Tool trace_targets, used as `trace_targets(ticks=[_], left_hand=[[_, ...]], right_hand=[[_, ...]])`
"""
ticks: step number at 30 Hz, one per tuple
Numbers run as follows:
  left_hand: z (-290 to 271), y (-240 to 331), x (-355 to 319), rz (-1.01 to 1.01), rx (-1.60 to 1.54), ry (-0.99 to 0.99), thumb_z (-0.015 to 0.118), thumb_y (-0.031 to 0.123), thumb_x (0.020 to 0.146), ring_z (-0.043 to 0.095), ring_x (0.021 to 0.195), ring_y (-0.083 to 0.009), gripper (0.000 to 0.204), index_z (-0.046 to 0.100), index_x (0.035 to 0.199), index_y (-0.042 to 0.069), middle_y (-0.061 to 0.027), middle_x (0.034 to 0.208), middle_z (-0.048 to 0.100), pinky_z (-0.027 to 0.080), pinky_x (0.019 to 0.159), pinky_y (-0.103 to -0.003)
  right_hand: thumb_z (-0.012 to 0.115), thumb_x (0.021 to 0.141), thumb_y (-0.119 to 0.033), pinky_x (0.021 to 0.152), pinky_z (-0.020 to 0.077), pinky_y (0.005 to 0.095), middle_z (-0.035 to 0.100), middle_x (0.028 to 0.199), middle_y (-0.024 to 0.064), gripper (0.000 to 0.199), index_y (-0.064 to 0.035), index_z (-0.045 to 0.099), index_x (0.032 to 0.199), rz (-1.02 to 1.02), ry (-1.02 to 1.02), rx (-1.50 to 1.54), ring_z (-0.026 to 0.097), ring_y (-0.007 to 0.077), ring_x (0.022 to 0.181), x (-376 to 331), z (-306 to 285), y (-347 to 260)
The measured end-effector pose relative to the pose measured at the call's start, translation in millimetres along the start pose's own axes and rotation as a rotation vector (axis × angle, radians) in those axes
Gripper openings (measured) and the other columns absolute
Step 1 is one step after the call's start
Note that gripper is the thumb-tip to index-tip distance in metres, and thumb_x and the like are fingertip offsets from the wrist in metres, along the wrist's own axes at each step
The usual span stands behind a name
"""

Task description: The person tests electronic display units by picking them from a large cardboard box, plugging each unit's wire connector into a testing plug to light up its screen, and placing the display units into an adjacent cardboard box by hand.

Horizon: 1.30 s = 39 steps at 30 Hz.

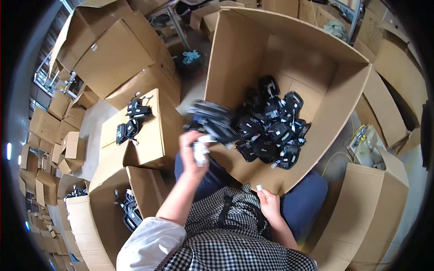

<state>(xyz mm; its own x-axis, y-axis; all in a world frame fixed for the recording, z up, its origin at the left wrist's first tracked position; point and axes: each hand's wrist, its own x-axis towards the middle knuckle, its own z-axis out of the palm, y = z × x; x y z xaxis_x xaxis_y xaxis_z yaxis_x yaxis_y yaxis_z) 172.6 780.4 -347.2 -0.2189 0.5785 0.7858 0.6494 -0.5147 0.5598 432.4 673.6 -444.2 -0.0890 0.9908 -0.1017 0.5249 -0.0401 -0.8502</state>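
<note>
Over the big carton [235, 58], left hand [193, 151] lifts a black device [212, 119]; right hand [270, 202] pinches a white piece [259, 187]

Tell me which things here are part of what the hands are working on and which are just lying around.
In use: left hand gripping a blurred black plastic device; right hand holding a small white piece; large open cardboard box of black devices.

Lying about: two black devices on small carton; stacked cartons.
</note>
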Motion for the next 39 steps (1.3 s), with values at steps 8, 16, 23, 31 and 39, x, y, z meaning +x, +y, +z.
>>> trace_targets(ticks=[8, 16, 23, 31, 39], left_hand=[[-237.8, -17.1, 23.8, 0.028, 0.823, 0.52, 0.054, 0.004, 0.089, 0.049, 0.101, -0.0281, 0.029, 0.045, 0.117, 0.0, -0.0167, 0.112, 0.047, 0.04, 0.091, -0.041], [-337.1, -113.0, -162.3, -1.082, 0.962, 0.58, 0.065, 0.025, 0.084, 0.045, 0.108, -0.0417, 0.056, 0.04, 0.124, -0.005, -0.0314, 0.119, 0.04, 0.041, 0.092, -0.048], [-421.3, -212.9, -239.0, -1.465, 0.692, 0.398, 0.06, 0.034, 0.081, 0.052, 0.119, -0.0357, 0.068, 0.039, 0.135, -0.003, -0.027, 0.127, 0.053, 0.041, 0.1, -0.041], [-405.6, -177.0, -216.1, -1.288, 0.605, 0.428, 0.068, 0.023, 0.076, 0.057, 0.112, -0.0306, 0.072, 0.037, 0.134, -0.007, -0.0256, 0.121, 0.056, 0.043, 0.096, -0.034], [-371.2, -169.8, -199.9, -1.228, 0.348, 0.568, 0.063, 0.011, 0.082, 0.057, 0.097, -0.0213, 0.055, 0.041, 0.129, -0.006, -0.015, 0.112, 0.057, 0.047, 0.087, -0.032]], right_hand=[[0.058, 0.089, -0.027, 0.056, 0.0453, 0.0498, 0.061, 0.066, 0.0165, 0.026, -0.0069, 0.058, 0.074, -0.111, -0.044, -0.178, 0.06, 0.0394, 0.062, -11.7, 12.4, -0.2], [0.057, 0.089, -0.029, 0.059, 0.0459, 0.0511, 0.062, 0.068, 0.0177, 0.027, -0.0068, 0.059, 0.073, -0.134, -0.076, -0.266, 0.06, 0.0406, 0.064, -21.8, 21.5, -1.2], [0.058, 0.089, -0.028, 0.058, 0.0462, 0.0495, 0.06, 0.064, 0.0188, 0.024, -0.0075, 0.062, 0.077, -0.168, -0.097, -0.244, 0.059, 0.0401, 0.062, -20.6, 29.6, -8.3], [0.057, 0.089, -0.03, 0.059, 0.0474, 0.0486, 0.061, 0.067, 0.019, 0.024, -0.009, 0.065, 0.081, -0.116, -0.154, -0.254, 0.061, 0.0395, 0.065, -14.6, 35.1, -1.4], [0.055, 0.089, -0.033, 0.06, 0.0488, 0.0508, 0.063, 0.067, 0.0174, 0.025, -0.0107, 0.064, 0.081, -0.109, -0.201, -0.333, 0.062, 0.0391, 0.064, -11.0, 31.9, 0.3]])
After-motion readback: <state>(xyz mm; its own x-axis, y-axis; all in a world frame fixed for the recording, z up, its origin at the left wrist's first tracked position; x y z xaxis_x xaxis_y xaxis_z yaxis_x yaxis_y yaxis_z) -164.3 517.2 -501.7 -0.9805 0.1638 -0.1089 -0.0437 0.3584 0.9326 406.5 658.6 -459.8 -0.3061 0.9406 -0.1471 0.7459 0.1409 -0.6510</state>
